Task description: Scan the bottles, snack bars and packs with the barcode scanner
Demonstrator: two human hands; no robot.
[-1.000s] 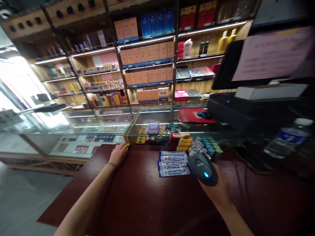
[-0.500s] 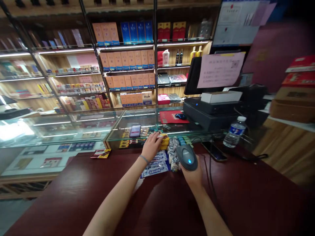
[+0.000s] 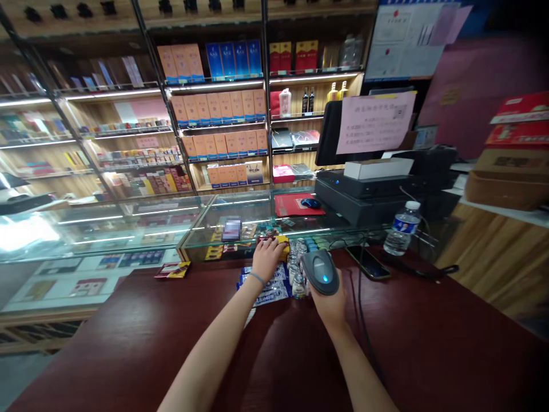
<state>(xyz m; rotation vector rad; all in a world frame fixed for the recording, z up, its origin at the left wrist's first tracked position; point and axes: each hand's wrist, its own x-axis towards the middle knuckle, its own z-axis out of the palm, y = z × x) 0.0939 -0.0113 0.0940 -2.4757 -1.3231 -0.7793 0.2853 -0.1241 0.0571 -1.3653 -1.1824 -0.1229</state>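
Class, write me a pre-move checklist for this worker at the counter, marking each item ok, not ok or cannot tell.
1. Scanner held in the right hand: ok.
2. Scanner light on: ok, glowing blue.
3. Left hand at the yellow packets: ok, fingers over them.
4. Left hand's grip firm: cannot tell.
5. Blue packets fully in view: not ok, the left arm covers part.
6. Water bottle upright and capped: ok.

From here, the right hand grips a scanner; the left hand touches yellow packets beside jars.
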